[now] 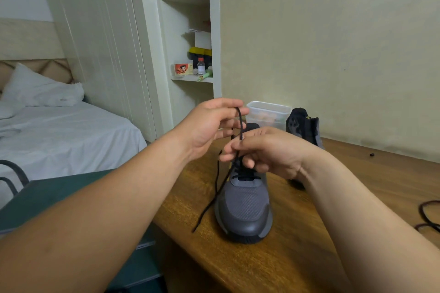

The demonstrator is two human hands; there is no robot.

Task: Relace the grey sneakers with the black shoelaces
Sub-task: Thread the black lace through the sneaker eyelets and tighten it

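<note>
A grey sneaker stands on the wooden table, toe toward me, with black lace through its lower eyelets. My left hand pinches the upper end of a black shoelace above the shoe. My right hand hovers over the tongue, its fingers curled round the same lace lower down. Another lace end trails down the shoe's left side onto the table. The second sneaker stands behind, partly hidden by my right wrist.
A clear plastic container sits at the back by the wall. Another black lace lies at the table's right edge. A dark green surface adjoins the table on the left, with a bed and shelves beyond.
</note>
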